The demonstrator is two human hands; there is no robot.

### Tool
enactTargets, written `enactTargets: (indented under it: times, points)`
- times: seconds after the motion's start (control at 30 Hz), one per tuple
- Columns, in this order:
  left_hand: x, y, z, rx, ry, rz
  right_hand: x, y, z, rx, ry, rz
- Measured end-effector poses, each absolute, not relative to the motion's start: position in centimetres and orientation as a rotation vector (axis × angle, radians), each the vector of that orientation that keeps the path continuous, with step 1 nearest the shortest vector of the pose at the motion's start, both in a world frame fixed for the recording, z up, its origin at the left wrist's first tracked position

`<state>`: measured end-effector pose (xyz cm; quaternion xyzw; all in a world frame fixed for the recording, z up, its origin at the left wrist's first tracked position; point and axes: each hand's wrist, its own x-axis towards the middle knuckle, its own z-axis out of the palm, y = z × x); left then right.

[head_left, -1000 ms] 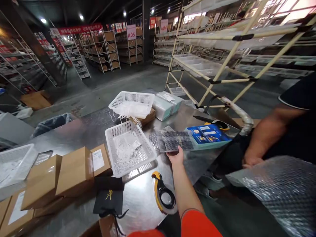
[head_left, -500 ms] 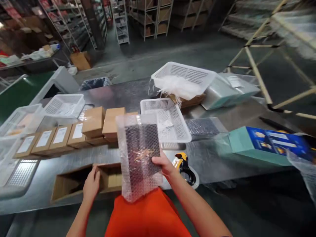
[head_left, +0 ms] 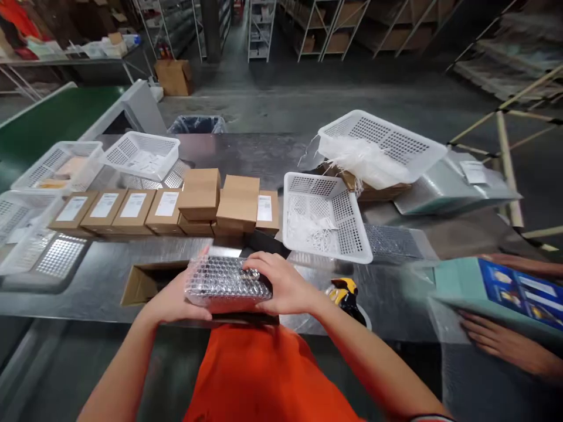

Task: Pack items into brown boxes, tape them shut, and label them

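Bubble-wrapped bundle (head_left: 226, 284): held over the near edge of the steel table (head_left: 103, 269), clock centred on it, 12 away from me. An open carton (head_left: 132, 287) sits at 9, partly covered by my left hand (head_left: 178, 299). A row of closed cardboard boxes (head_left: 200, 196) bounds 10 to 1; a strip of tabletop runs between row and carton. White basket (head_left: 347, 214) at 2, tape dispenser (head_left: 347, 299) at 3, more tabletop beyond it.

The bundle lies between my hands. My left hand is clamped on its 9 o'clock end, thumb along the near side. My right hand (head_left: 281, 284) grips the 3 o'clock end, fingers bent over the top, thumb below.

Appearance: block-like, clear glossy bubbles, bright reflections; reddish tint on the near face, dark strip beneath.
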<state>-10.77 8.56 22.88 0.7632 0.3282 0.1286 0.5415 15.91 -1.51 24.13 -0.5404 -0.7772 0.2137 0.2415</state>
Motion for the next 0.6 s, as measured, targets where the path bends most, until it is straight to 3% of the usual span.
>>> enactTargets:
  times: [0.17,0.3,0.43,0.6]
  points:
    - [-10.6,7.3,19.5,1.721,0.997,0.501,16.6,-1.9,22.4,-1.526,-2.095,0.588]
    - [-12.0,6.8,17.7,1.636,1.107,0.528,18.8,-5.0,19.3,-1.561,-1.723,0.823]
    - [-11.2,6.5,18.1,1.617,1.105,0.463,18.6,-7.5,15.5,-1.458,-1.407,1.007]
    - [-9.5,5.6,19.4,1.720,1.067,0.293,16.7,-8.1,13.7,-1.552,-1.360,0.868]
